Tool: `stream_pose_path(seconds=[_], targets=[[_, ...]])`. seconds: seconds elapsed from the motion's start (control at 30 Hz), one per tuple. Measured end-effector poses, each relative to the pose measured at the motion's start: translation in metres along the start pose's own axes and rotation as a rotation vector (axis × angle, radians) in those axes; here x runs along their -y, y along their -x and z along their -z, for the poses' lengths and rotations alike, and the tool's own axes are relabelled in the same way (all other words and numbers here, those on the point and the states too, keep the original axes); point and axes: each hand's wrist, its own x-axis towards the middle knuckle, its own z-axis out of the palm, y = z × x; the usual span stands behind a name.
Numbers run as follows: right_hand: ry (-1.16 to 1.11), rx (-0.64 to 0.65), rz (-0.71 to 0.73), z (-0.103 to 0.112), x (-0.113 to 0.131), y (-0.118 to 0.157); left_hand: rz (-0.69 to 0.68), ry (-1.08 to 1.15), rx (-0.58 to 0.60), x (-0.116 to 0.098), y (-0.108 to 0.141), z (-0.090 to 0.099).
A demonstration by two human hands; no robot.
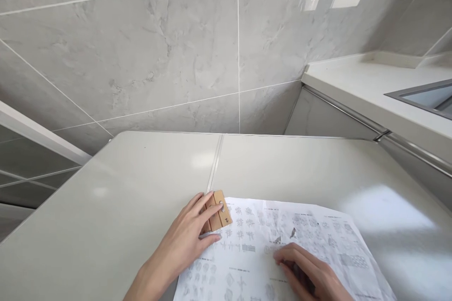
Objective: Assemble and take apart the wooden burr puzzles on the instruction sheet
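My left hand [190,225] lies over a row of light-brown wooden blocks [225,214] at the upper left corner of a printed sheet. Its fingers reach across their top and the thumb rests along the near side. One block bears the digit 2 and a round silvery spot; the palm side hides part of the others. The white sheet [254,263], creased and covered in small grey drawings and lines of print, spreads under both hands. Over its lower middle, my right hand [310,270] is curled with the fingers pressed together. Something dark shows beneath it, too hidden to name.
Two small dark scraps [293,233] appear on the sheet just beyond my right hand. The pale table [158,164] has a metal seam across it. A grey tiled wall [169,56] stands behind, and a white counter [356,80] with a sink edge is at right.
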Motion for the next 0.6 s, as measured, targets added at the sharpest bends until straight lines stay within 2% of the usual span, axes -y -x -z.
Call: stream_pose_path(seconds=[0.13, 0.37, 0.6], targets=[[0.015, -0.010, 0.003, -0.002, 0.001, 0.001, -0.049, -0.002, -0.002, 0.001, -0.007, 0.001], [0.004, -0.014, -0.004, 0.001, 0.003, -0.002, -0.114, 0.042, 0.045, -0.005, -0.019, 0.013], [-0.016, -0.007, -0.021, 0.002, 0.004, -0.003, -0.268, 0.053, 0.115, -0.030, -0.025, 0.009]])
